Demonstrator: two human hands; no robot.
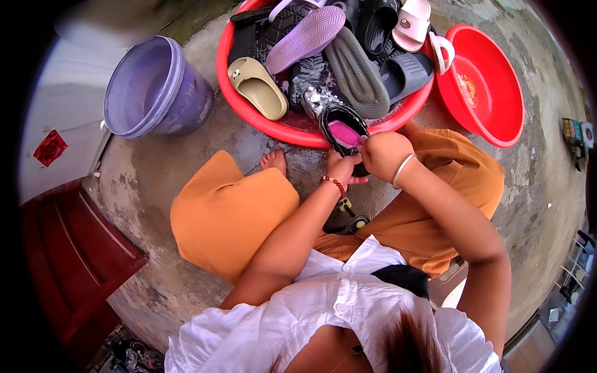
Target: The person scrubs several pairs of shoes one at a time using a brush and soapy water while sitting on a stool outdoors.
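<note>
My left hand (344, 165) grips the heel end of a wet black clog (325, 106), which tilts over the near rim of a large red basin (269, 134). White suds cover its toe. My right hand (388, 155) is closed on a pink brush (344, 132) with pale bristles, pushed into the clog's foot opening; my fingers hide its near end. The basin is heaped with wet footwear: a beige clog (259, 91), an upturned purple slipper (305, 39), an upturned grey sole (357, 74), a dark grey slide (405, 77) and a pink slide (411, 25).
A purple plastic bucket (186, 93) stands left of the basin, and a second red basin (485, 88) sits at its right. My bare foot (274, 162) rests on the wet concrete floor (154, 186). A dark red wooden panel (74, 252) is at the left.
</note>
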